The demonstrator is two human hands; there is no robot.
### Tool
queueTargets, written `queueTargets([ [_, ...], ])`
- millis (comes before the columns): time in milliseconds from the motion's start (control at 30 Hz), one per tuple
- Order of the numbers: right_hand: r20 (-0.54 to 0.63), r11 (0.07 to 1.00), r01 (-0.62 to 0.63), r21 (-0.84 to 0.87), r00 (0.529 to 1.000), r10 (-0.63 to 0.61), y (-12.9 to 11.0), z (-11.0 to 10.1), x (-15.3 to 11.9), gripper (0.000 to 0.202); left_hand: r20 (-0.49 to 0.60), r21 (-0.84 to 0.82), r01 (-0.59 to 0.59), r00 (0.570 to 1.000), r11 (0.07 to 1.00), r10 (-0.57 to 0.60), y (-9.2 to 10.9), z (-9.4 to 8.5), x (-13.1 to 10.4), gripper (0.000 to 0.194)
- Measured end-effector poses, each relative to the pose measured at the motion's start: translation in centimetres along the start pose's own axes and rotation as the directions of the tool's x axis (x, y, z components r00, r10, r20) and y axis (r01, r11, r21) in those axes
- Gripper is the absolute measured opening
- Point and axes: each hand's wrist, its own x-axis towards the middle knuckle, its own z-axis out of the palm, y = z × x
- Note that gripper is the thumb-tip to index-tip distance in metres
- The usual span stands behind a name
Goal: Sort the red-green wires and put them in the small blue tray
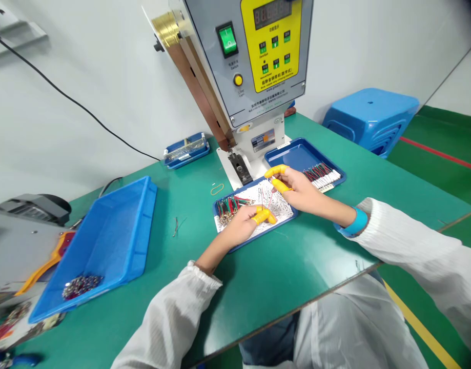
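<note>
My left hand (245, 224), with yellow finger covers, is closed in a pinch on thin wires over the front of a blue tray (254, 236). White small pieces (280, 205) fill much of that tray, and a bundle of red, green and black wires (228, 206) lies at its left end. My right hand (291, 185), also in yellow covers, is pinched above the tray's back right corner; what its fingertips hold is too small to make out. Behind it, a second blue tray (297, 149) bears dark and red wires with white ends (323, 174).
A grey crimping machine (235, 113) stands behind the trays. At the left is a large blue bin (116, 230) holding metallic parts. A small blue tray (187, 150), a rubber band (217, 189) and loose wires (176, 226) lie on the green table (197, 292). Blue stools (368, 115) stand right.
</note>
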Motion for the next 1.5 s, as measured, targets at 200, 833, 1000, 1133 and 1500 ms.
queueTargets([
  [200, 0.045, 0.979, -0.129, 0.156, 0.991, 0.124, -0.4, -0.3, 0.9, 0.021, 0.004, 0.013, -0.018, 1.0, 1.0, 0.018, -0.1, 0.0, 0.0, 0.044],
  [833, 0.101, 0.976, -0.173, 0.135, 0.982, 0.16, -1.1, -0.7, 0.7, 0.031, -0.014, 0.063, -0.001, 1.0, 0.998, 0.001, -0.1, 0.1, 0.0, 0.045],
  [1000, 0.113, 0.975, -0.158, 0.155, 0.983, 0.142, -0.9, -0.3, 0.5, 0.032, -0.013, 0.043, 0.001, 1.0, 0.999, 0.0, 0.2, 0.1, 0.0, 0.045],
  [1133, 0.048, 0.971, -0.155, 0.184, 0.988, 0.149, -1.2, 0.1, 0.4, 0.034, -0.027, 0.022, 0.0, 1.0, 1.0, 0.001, 0.2, 0.1, 0.0, 0.044],
  [1500, -0.129, 0.959, -0.15, 0.241, 0.974, 0.185, -2.3, 0.0, 0.5, 0.032, -0.031, 0.006, 0.02, 0.999, 1.0, -0.019, -0.4, 0.0, 0.1, 0.046],
])
